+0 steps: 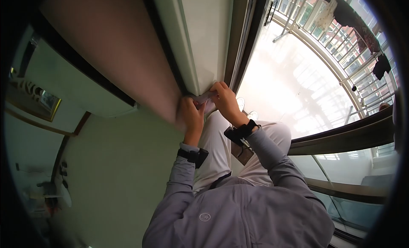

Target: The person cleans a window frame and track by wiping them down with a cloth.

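Observation:
Both hands meet at the lower end of a white panel [204,43], above my knees. A small grey, soft-looking piece [203,97], perhaps cloth, stretches between them. My left hand [191,113] is closed on its left end, thumb against it. My right hand [226,102] pinches the right end, with fingers bent over it near the panel's corner. The piece is partly hidden by the fingers, and its exact kind does not show. Each wrist wears a black strap with a small box.
A broad pinkish-brown surface [110,47] rises at the left, close to my left hand. Dark door frame [243,39] edges run along the right. Beyond lies a bright balcony floor [281,73] with railings [341,64] and hanging clothes [353,17]. A greenish floor [115,175] spreads at the left.

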`<state>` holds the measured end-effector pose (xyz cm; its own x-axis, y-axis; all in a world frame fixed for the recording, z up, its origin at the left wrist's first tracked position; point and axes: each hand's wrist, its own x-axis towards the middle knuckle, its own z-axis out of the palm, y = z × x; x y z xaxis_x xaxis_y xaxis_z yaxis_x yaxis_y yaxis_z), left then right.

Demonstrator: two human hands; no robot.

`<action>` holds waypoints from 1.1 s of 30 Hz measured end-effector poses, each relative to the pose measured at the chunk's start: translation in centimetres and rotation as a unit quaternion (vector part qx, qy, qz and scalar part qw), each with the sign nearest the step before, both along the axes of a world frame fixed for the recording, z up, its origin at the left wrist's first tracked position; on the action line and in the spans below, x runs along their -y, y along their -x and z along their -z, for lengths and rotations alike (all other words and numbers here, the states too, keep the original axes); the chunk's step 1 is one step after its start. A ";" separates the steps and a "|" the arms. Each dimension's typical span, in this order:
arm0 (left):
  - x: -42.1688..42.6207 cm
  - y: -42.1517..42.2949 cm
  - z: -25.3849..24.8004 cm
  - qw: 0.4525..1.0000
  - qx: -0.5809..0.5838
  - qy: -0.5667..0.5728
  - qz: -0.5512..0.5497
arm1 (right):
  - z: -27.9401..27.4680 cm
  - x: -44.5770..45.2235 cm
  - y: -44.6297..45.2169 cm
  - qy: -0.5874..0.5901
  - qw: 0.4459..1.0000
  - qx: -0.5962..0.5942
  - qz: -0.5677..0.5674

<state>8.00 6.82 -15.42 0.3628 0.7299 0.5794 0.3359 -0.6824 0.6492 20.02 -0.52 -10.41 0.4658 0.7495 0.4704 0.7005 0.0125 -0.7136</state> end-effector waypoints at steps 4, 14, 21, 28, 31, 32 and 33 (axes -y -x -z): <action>0.5 -1.0 -6.9 0.990 0.059 -0.124 -0.028 | -4.8 -0.4 -0.5 -0.117 0.992 -0.055 -0.004; -1.6 -3.1 -6.4 0.938 0.025 -0.343 -0.039 | -5.1 -1.1 -1.1 -0.145 0.985 0.045 0.083; -0.6 -1.2 2.2 0.958 -0.075 -0.274 0.034 | 1.1 0.1 -1.6 0.034 0.998 -0.007 0.043; 2.3 -4.7 -14.1 0.964 0.184 -0.112 0.156 | -12.5 1.0 -2.4 -0.313 0.942 0.081 0.092; 2.6 -7.1 -18.1 0.936 0.241 -0.172 0.189 | -16.0 1.5 -2.9 -0.388 0.900 0.140 0.138; 2.6 -7.9 -19.1 0.931 0.245 -0.191 0.190 | -16.7 1.5 -3.1 -0.390 0.901 0.134 0.137; 2.2 -8.9 -19.0 0.927 0.254 -0.188 0.201 | -16.8 1.1 -3.1 -0.385 0.909 0.105 0.120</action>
